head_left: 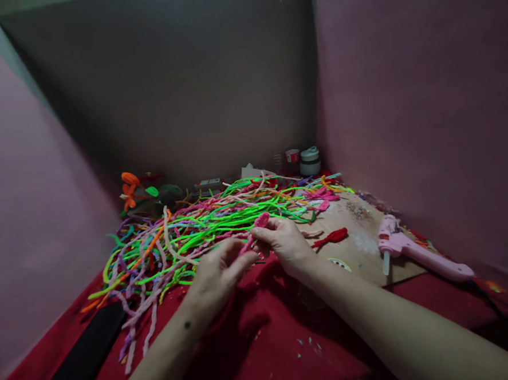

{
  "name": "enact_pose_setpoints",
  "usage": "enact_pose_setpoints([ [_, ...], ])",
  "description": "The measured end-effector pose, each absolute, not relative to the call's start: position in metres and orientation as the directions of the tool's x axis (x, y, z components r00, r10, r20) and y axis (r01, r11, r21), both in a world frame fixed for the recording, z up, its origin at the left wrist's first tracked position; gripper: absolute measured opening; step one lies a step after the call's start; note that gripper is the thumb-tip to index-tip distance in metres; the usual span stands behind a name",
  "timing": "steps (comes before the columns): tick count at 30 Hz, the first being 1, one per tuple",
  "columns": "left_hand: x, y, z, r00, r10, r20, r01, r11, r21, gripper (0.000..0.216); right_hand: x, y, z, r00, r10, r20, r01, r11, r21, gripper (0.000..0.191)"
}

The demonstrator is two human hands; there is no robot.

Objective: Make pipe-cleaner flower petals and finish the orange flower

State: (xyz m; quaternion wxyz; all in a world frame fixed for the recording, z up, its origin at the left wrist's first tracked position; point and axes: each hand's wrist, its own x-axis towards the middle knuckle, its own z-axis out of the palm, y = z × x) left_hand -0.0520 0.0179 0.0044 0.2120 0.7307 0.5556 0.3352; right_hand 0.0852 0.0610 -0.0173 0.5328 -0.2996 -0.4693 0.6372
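Observation:
A pink pipe cleaner (261, 220), bent into a narrow looped shape, is held up between my two hands over the red cloth. My left hand (220, 268) pinches its lower end between thumb and fingers. Higher up, my right hand (280, 240) grips it near the loop, so part of it is hidden behind the fingers. Just beyond my hands spreads a big heap of pipe cleaners (221, 222) in green, pink, orange and purple. To the right of my right hand lies a red looped pipe cleaner piece (336, 236).
A pink glue gun (421, 251) rests at the right on a cardboard sheet (364, 235). Orange pipe cleaner flowers (129, 189) stand at the back left. A lidded jar (309, 161) is at the back. A black strip (85, 355) lies at left on the red cloth (264, 350).

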Motion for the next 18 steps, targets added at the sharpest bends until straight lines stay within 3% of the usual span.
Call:
enact_pose_setpoints([
  [3, -0.056, 0.020, 0.017, 0.001, 0.967, 0.255, 0.532, -0.217, 0.818, 0.028, 0.086, 0.059, -0.016, -0.366, 0.924, 0.113, -0.355, -0.026, -0.935, 0.019],
  [6, -0.055, 0.022, 0.016, 0.017, 0.989, 0.145, 0.369, -0.141, 0.919, 0.026, 0.083, 0.053, -0.018, -0.459, 0.884, 0.088, -0.322, -0.074, -0.944, 0.022],
  [13, -0.057, 0.024, 0.004, -0.160, 0.966, 0.204, 0.209, -0.169, 0.963, 0.021, 0.078, 0.044, -0.024, -0.611, 0.790, 0.053, -0.248, -0.127, -0.960, 0.023],
  [18, -0.060, 0.026, 0.005, 0.027, 1.000, 0.014, 0.046, -0.015, 0.999, 0.022, 0.079, 0.046, -0.024, -0.564, 0.820, 0.093, -0.264, -0.072, -0.962, 0.030],
])
